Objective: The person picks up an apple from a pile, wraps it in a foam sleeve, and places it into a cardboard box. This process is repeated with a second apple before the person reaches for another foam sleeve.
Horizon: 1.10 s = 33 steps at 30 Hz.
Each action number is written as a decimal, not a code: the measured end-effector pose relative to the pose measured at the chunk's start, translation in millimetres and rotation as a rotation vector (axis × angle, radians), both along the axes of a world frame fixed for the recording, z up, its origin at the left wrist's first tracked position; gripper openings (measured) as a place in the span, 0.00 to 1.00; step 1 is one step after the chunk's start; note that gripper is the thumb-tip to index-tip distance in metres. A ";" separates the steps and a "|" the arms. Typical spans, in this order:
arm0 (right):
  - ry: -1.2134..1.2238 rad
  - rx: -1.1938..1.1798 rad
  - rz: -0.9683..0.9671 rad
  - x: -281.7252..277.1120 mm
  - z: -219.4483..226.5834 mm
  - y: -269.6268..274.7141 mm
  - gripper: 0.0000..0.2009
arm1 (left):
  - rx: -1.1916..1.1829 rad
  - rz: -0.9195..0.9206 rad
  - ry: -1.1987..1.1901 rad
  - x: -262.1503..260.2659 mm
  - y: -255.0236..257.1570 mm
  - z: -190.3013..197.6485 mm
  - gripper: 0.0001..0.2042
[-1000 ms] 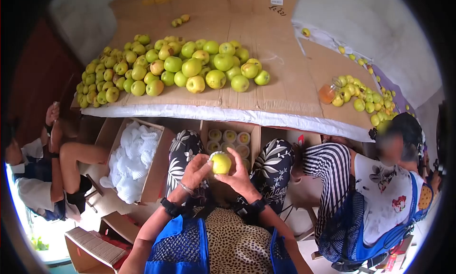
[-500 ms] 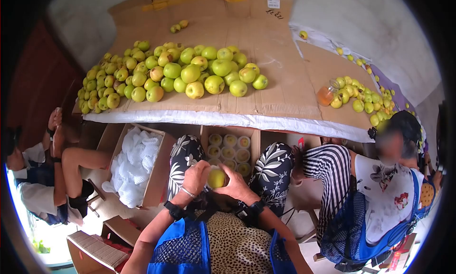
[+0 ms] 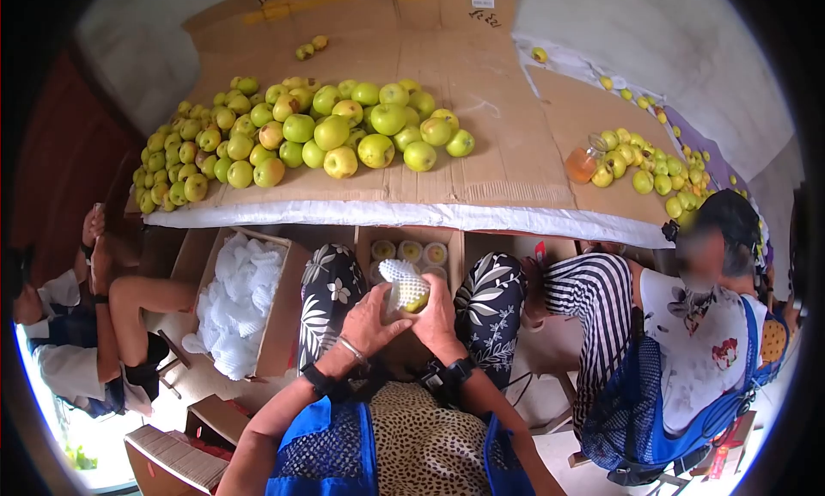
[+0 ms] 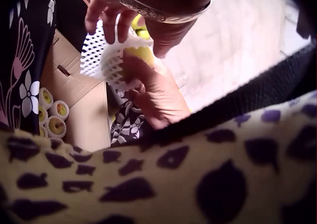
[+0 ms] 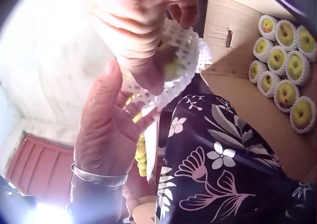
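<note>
Both hands hold one yellow-green apple (image 4: 143,54) partly inside a white foam net (image 3: 402,277), up in front of the lap. My left hand (image 3: 371,322), with a bracelet at the wrist, grips the net from the left side. On the other side, my right hand (image 3: 436,314) grips the apple, and its thumb (image 5: 148,78) presses at the net's open edge. The net's loose end points up and away in the head view. Below stands a cardboard box (image 5: 242,98) with several netted apples (image 5: 286,95) in rows.
A large pile of apples (image 3: 331,133) lies on the cardboard-covered table (image 3: 481,152) ahead. Left of my knees, a box holds loose foam nets (image 3: 239,298). A glass jar (image 3: 583,162) stands by another apple pile. People sit on both sides.
The hands dipped toward the lap, then rose again and turned the apple. Its bare yellow-green side faced up before; now white net covers most of it, with the loose end upward.
</note>
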State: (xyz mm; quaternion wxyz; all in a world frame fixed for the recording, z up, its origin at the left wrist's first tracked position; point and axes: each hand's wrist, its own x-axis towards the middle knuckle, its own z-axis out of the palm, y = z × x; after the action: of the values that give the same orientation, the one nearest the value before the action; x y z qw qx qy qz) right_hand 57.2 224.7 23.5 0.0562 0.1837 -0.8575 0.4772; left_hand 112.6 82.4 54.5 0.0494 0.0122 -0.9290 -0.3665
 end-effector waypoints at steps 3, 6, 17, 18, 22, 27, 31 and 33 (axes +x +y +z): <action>0.015 0.033 -0.044 -4.8 1.9 -1.2 0.37 | 0.160 -0.098 0.106 -6.0 3.8 -29.1 0.36; 0.036 -0.023 -0.032 -5.8 -5.8 -2.8 0.38 | 0.872 -0.044 -0.262 -12.3 4.8 -33.1 0.34; -0.077 0.088 0.256 8.5 24.3 -6.7 0.34 | 0.697 0.177 -0.189 -1.2 -5.6 -31.6 0.36; -0.058 0.082 0.295 6.0 15.6 -1.1 0.35 | 0.637 0.197 -0.222 0.2 -9.5 -30.4 0.36; -0.525 -0.249 0.332 -2.2 2.5 10.2 0.20 | 0.530 0.175 -0.208 4.5 -15.6 -9.2 0.38; -0.527 -0.257 0.166 1.2 9.7 3.9 0.11 | 0.626 0.060 -0.013 2.2 -20.4 -17.7 0.34; -0.421 -0.277 0.105 -5.8 8.2 -5.5 0.07 | 0.756 0.075 0.007 1.8 -22.9 -20.6 0.32; -0.355 -0.334 0.102 -6.3 4.7 -7.3 0.06 | 0.894 0.075 0.025 -0.2 -22.0 -30.0 0.33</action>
State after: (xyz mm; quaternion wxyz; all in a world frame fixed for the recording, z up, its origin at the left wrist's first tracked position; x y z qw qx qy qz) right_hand 50.9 217.4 28.2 -0.0897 0.1282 -0.7528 0.6394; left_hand 112.4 60.4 24.6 0.0637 0.0615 -0.6778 -0.7299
